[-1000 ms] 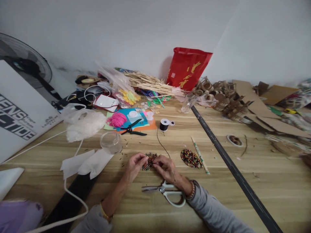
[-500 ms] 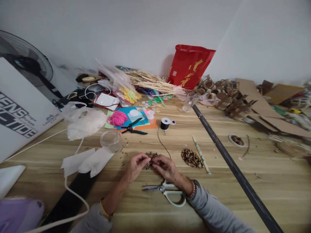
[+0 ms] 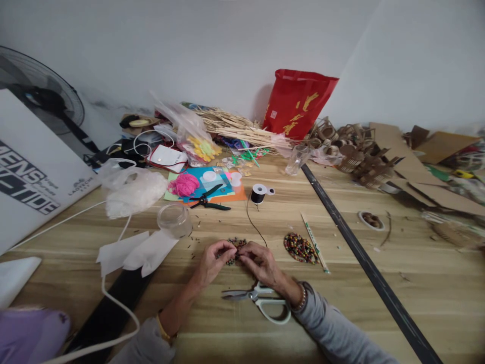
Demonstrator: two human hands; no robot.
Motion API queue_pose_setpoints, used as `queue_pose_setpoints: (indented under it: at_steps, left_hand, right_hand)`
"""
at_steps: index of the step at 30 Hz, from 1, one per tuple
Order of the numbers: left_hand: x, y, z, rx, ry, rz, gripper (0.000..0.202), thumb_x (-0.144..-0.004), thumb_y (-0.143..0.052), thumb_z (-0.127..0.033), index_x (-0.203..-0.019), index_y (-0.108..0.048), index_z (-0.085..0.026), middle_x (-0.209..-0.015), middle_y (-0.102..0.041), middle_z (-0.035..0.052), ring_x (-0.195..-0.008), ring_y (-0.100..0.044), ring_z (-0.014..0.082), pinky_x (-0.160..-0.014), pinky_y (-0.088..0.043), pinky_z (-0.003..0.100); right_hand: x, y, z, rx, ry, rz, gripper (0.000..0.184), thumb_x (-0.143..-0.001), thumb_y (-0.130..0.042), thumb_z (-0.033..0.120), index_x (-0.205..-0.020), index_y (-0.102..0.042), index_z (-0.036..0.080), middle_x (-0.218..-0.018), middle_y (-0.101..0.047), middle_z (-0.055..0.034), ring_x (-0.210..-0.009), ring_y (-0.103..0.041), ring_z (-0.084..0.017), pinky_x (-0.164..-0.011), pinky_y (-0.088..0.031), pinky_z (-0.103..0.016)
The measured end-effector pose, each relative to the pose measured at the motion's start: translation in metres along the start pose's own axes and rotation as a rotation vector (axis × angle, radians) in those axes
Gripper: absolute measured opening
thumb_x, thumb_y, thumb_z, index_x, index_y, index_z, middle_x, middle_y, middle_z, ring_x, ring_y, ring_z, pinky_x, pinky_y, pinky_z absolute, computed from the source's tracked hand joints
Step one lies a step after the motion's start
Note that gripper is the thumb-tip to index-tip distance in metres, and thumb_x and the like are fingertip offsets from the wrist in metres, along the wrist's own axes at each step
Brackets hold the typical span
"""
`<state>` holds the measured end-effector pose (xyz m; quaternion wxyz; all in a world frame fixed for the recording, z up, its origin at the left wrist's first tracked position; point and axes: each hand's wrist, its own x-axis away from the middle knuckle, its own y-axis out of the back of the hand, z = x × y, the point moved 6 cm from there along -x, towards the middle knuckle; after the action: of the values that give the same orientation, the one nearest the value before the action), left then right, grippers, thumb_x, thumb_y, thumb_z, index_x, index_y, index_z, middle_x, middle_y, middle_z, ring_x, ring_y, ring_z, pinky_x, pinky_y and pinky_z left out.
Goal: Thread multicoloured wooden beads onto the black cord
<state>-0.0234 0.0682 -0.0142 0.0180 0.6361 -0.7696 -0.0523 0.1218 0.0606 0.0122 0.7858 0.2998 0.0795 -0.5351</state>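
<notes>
My left hand (image 3: 211,262) and my right hand (image 3: 262,263) meet over a small cluster of dark, red and yellow beads (image 3: 235,245) on the wooden table (image 3: 379,323). The fingertips of both hands are pinched together on the beadwork. A thin black thread (image 3: 253,223) runs from the beads back to a black spool (image 3: 258,193). A second flat oval of coloured beads (image 3: 299,247) lies just right of my right hand. White-handled scissors (image 3: 261,302) lie shut right under my right wrist.
A clear plastic jar (image 3: 174,220) and white paper pieces (image 3: 136,252) sit left of my hands. Black pliers (image 3: 207,201), pink yarn (image 3: 184,184), a red bag (image 3: 299,103), sticks and cardboard pieces crowd the back. A dark strip (image 3: 364,263) crosses the table diagonally on the right.
Both hands stay on the bead cluster, with only slight finger movement. The view has shifted a little; nothing else moved.
</notes>
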Motion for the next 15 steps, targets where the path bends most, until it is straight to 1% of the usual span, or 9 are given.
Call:
queue_pose_setpoints:
  at_steps: [3,9,13,15]
  left_hand:
    - [0.0003,-0.0006,-0.0002,-0.003,0.004,0.007,0.019,-0.079,-0.060,-0.032,-0.073,-0.065,-0.014,-0.065,-0.060,0.0006,-0.063,-0.053,0.0130,-0.060,-0.041,0.022]
    - [0.0008,-0.0011,-0.0045,0.015,0.034,-0.012,0.020,-0.076,-0.062,-0.034,-0.076,-0.065,-0.014,-0.068,-0.062,0.0013,-0.064,-0.053,0.0136,-0.060,-0.042,0.022]
    - [0.0016,-0.0026,-0.0062,-0.019,0.028,-0.004,0.019,-0.074,-0.064,-0.033,-0.069,-0.065,-0.015,-0.065,-0.061,0.0010,-0.064,-0.053,0.0142,-0.061,-0.042,0.023]
    - [0.0013,-0.0030,-0.0059,-0.014,0.018,0.008,0.021,-0.074,-0.064,-0.034,-0.066,-0.064,-0.015,-0.062,-0.060,0.0003,-0.062,-0.052,0.0136,-0.060,-0.041,0.023]
  right_hand:
    - [-0.0001,-0.0008,-0.0015,-0.010,-0.018,0.010,0.019,-0.091,-0.054,0.032,-0.087,-0.065,0.017,-0.077,-0.066,-0.0062,-0.070,-0.060,-0.016,-0.062,-0.047,-0.025]
    - [0.0002,0.0004,0.0000,0.003,0.003,-0.019,0.019,-0.091,-0.053,0.029,-0.081,-0.063,0.016,-0.073,-0.064,-0.0052,-0.067,-0.058,-0.015,-0.060,-0.046,-0.024]
    - [0.0000,0.0007,0.0020,-0.005,0.002,-0.013,0.020,-0.091,-0.053,0.031,-0.081,-0.063,0.016,-0.074,-0.064,-0.0055,-0.068,-0.058,-0.015,-0.060,-0.046,-0.025]
    - [0.0007,0.0011,0.0004,-0.024,-0.026,-0.013,0.021,-0.090,-0.054,0.033,-0.081,-0.063,0.016,-0.073,-0.064,-0.0055,-0.066,-0.057,-0.015,-0.058,-0.045,-0.025]
